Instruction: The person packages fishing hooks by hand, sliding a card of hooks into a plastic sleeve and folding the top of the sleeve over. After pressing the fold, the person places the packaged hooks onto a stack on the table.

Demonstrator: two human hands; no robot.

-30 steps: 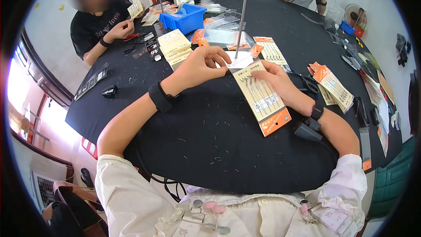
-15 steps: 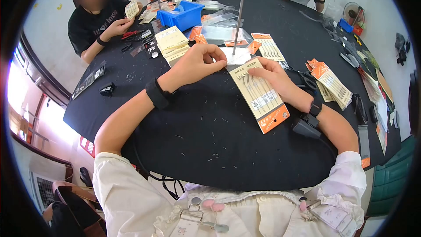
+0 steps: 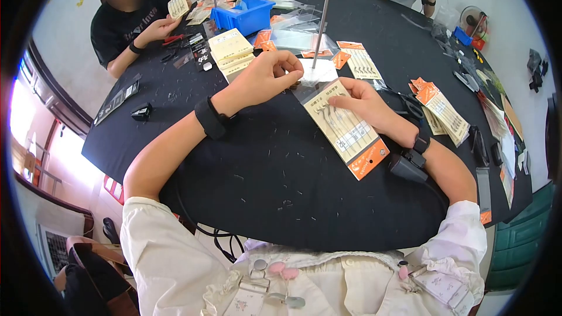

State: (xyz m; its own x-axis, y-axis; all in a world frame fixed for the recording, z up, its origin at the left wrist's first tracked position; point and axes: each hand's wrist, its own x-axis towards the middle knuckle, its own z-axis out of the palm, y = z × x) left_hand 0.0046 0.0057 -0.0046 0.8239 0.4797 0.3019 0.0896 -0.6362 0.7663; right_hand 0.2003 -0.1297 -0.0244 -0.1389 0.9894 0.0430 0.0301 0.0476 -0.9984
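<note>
My right hand (image 3: 369, 105) grips a card of fishing hooks (image 3: 345, 131) in a clear plastic sleeve, thumb across the front and fingers behind. The cream card lies tilted, its orange printed end toward me, with several hooks in a row on it. At the card's upper left is my left hand (image 3: 272, 76), its fingers curled and the thumb close to the forefinger. Anything between those fingertips is too small to make out. Clear plastic at the card's far end lies close beneath them.
A metal rod (image 3: 323, 17) rises from a white base beyond my hands. Around it are a stack of cream cards (image 3: 230, 47), a blue bin (image 3: 243, 16), finished-looking hook packs (image 3: 442, 111) and scissors (image 3: 410, 105). Several people sit around the black table (image 3: 263, 199).
My left fingertips have lifted slightly off the card's upper edge and their curl has loosened a little. The hook card has shifted slightly toward me, still in my right hand.
</note>
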